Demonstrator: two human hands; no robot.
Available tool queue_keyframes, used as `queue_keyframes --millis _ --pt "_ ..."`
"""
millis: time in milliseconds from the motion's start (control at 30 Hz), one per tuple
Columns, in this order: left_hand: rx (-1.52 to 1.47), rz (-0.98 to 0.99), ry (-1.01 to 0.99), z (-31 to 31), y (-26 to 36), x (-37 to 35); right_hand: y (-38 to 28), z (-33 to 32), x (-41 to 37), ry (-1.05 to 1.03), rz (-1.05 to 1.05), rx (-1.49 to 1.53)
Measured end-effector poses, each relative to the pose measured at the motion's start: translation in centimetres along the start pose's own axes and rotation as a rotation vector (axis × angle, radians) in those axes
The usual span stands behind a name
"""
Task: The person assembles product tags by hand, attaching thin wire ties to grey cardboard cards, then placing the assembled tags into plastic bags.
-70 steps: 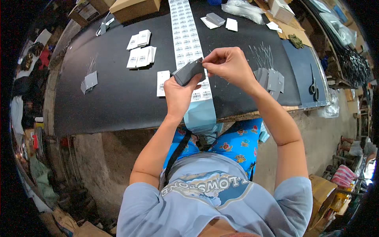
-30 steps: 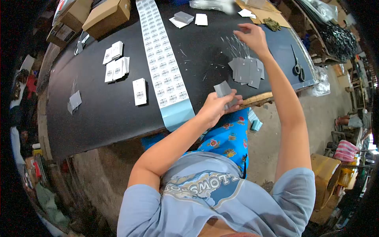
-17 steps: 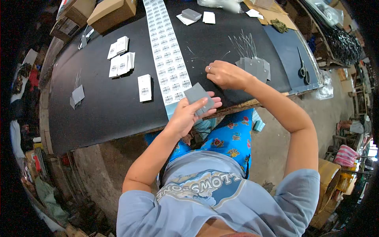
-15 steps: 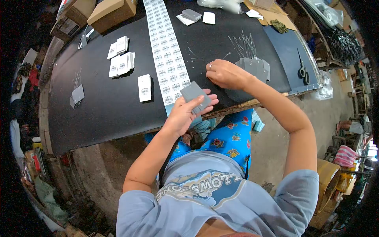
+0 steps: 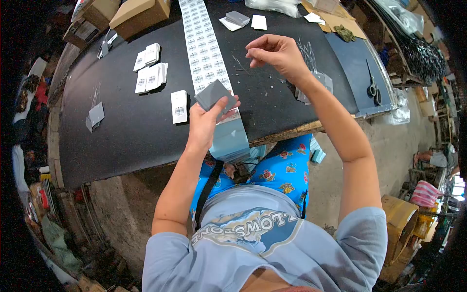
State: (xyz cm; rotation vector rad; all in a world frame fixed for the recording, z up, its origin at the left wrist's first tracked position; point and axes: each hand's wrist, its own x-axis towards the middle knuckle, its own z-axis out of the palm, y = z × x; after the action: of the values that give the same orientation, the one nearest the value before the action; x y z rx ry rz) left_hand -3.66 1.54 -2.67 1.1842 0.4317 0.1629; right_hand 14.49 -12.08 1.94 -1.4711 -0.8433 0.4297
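Note:
A small stack of grey cards is held in my left hand, thumb on top and fingers underneath. It hovers over the lower part of a barcode sticker strip, whose bare backing hangs over the table edge. My right hand is raised above the table with thumb and fingertips pinched together; anything between them is too small to make out. Under my right wrist lie grey tags with thin strings, partly hidden by the forearm. White barcode-stickered cards are stacked left of the strip.
More stickered cards sit farther back. Grey tags lie at the left, and black scissors at the right. Grey and white cards and a cardboard box stand near the back. Small scraps dot the black tabletop.
My left hand has moved left and slightly away from me with the grey cards. My right hand has lifted up from beside the stringed tags, its fingers now pinched.

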Motion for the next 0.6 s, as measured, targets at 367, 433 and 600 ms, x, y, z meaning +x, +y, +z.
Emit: queue_keyframes --millis 367,433,600 --pt "0.171 0.28 0.091 2.0 0.7 1.0 -1.2 3.6 -3.1 0.005 0.173 -0.025" --pt "0.216 0.325 0.106 2.2 0.6 1.3 -1.2 3.5 -3.2 0.037 0.159 -0.034" --pt "0.658 0.412 0.159 2.8 0.6 1.6 -1.7 2.8 -3.7 0.067 0.153 -0.112"
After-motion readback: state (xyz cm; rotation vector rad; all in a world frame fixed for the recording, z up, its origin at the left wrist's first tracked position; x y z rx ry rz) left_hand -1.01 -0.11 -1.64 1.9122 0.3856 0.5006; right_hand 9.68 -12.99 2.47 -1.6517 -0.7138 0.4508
